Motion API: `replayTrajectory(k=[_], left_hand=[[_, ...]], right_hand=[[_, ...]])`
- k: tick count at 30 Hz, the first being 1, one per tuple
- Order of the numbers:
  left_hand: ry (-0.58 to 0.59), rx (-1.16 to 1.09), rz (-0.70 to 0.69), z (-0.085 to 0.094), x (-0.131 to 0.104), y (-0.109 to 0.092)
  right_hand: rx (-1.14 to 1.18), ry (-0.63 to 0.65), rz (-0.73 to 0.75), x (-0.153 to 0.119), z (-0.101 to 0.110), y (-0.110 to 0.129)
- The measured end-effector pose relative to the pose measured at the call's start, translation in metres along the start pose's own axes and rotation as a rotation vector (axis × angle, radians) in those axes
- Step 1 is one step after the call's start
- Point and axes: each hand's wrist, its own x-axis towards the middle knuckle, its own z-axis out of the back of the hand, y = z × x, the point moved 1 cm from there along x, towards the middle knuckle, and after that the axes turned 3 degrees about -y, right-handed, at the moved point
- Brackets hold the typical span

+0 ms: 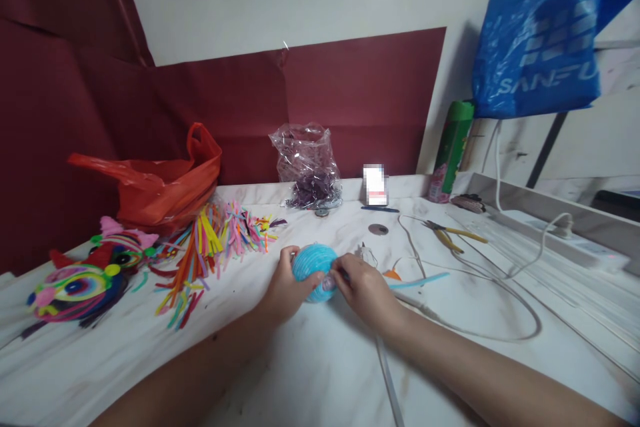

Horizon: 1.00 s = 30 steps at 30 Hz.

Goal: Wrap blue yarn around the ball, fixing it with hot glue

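Cropped forearms point(210, 357) end in hands point(283, 288) partly covering a blue ball point(315, 260).

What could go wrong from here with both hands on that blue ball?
The round blue ball could roll if the left hand loosens its grip. A pale cable loops close by the right forearm, so an outward sweep might snag it. The blue strip sticking out beyond the right hand might get knocked aside.
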Motion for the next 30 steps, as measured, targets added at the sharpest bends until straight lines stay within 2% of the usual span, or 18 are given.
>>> replayTrajectory(k=[4, 10, 18, 24, 30], left_hand=[[0.031, -0.021, -0.050, 0.0021, 0.0013, 0.0008], [0.059, -0.021, -0.048, 0.0034, 0.0024, -0.0004], [0.048, 0.002, -0.074, 0.0069, 0.0061, 0.0003], [0.072, 0.034, -0.036, 0.0059, 0.0056, -0.0011], [0.082, 0.046, -0.029, 0.0086, 0.0075, -0.0025]], right_hand=[[0.005, -0.003, -0.012, 0.0010, 0.0024, 0.0006], [0.006, 0.016, -0.031, 0.0008, 0.0030, 0.0019], [-0.007, -0.001, 0.003, 0.0005, 0.0042, 0.0038], [-0.039, 0.020, 0.019, -0.0010, 0.0023, 0.0057], [0.075, 0.022, -0.010, 0.0000, 0.0021, 0.0018]])
